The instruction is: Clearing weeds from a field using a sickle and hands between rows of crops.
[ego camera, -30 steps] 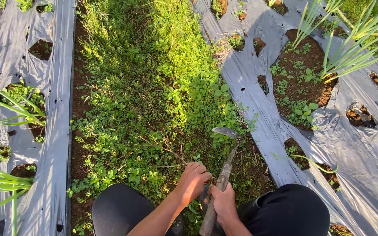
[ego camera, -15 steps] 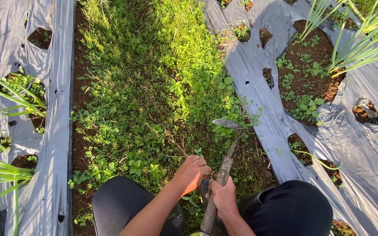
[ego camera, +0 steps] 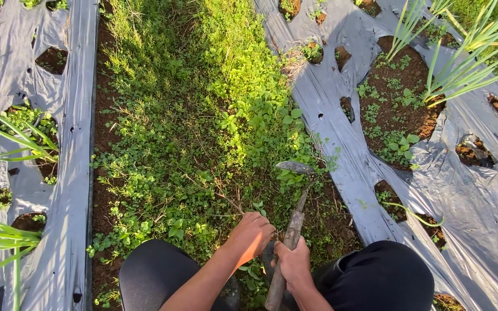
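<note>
At the far left a sheet of grey plastic mulch (ego camera: 70, 144) covers a planting bed, with round holes cut in it that show dark soil and a few long-leaved green plants (ego camera: 27, 141). Beside it runs a wide furrow thick with low green weeds (ego camera: 203, 115), sunlit in the middle and shaded toward the near end, where bare brown soil and some dry stems show through. The left hand (ego camera: 253, 235) reaches down into these weeds at the near end of the furrow, its fingers curled shut around a clump of stems and leaves. Just beside it, the right hand (ego camera: 294, 265) is closed around the wooden handle of a small hoe (ego camera: 293, 224). The handle is worn and brownish and slants up and away from the person; its dull grey metal blade (ego camera: 295, 167) sits crosswise at the top, raised just over the weeds near the furrow's right edge. Two knees in dark trousers (ego camera: 376, 276) frame the hands at the bottom. To the right lies a second, wrinkled mulch sheet (ego camera: 341, 103), its larger holes holding soil, small weeds and tall narrow-leaved plants (ego camera: 462, 63).
</note>
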